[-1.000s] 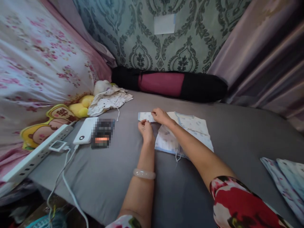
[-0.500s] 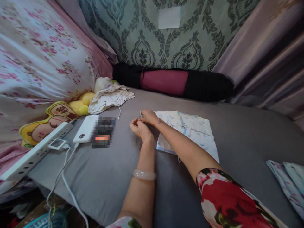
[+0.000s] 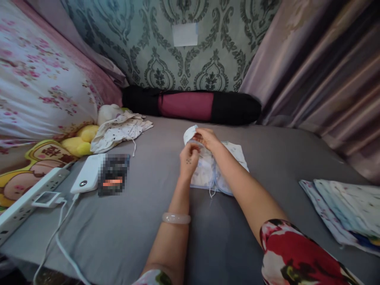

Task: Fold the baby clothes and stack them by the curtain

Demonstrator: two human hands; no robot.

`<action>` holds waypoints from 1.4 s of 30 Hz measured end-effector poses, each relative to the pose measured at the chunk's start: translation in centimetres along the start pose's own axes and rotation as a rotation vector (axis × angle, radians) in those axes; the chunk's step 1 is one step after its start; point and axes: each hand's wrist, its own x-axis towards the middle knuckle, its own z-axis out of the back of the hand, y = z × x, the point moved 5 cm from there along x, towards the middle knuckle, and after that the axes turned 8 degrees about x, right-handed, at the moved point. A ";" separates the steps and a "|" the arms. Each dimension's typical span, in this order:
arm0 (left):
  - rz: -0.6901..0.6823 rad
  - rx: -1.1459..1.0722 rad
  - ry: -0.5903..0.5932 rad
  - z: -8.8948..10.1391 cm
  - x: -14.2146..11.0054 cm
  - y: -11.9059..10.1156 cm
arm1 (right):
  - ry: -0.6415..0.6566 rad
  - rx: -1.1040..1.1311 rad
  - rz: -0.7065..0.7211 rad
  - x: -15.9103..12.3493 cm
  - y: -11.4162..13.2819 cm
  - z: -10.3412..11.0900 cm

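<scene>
A small white baby shirt (image 3: 202, 178) with pale blue trim, a faint print and thin ties lies on the grey bed sheet, its lower edge toward me. My right hand (image 3: 208, 139) is closed on a white part of it, likely a sleeve, which sticks up beyond my fingers. Just below and to the left, my left hand (image 3: 189, 158) is pinched on the shirt's upper left side; its fingertips are partly hidden. A pale bangle (image 3: 176, 218) circles my left wrist.
On the left lie a white power bank (image 3: 88, 174), a pixelated dark object (image 3: 113, 175), a power strip (image 3: 35, 192) with cables, yellow plush toys (image 3: 80, 140) and a spotted cloth (image 3: 121, 130). Folded clothes (image 3: 344, 209) are stacked at right. A black and maroon bag (image 3: 187, 106) lies along the wall.
My hands have moved right relative to the bed, and the white part of the shirt now stands raised at my right fingers. The view has turned right, showing more of the folded stack.
</scene>
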 end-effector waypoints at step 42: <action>-0.189 1.094 0.431 -3.8 -4.1 -1.9 | -0.438 -1.172 0.213 -5.1 2.1 13.9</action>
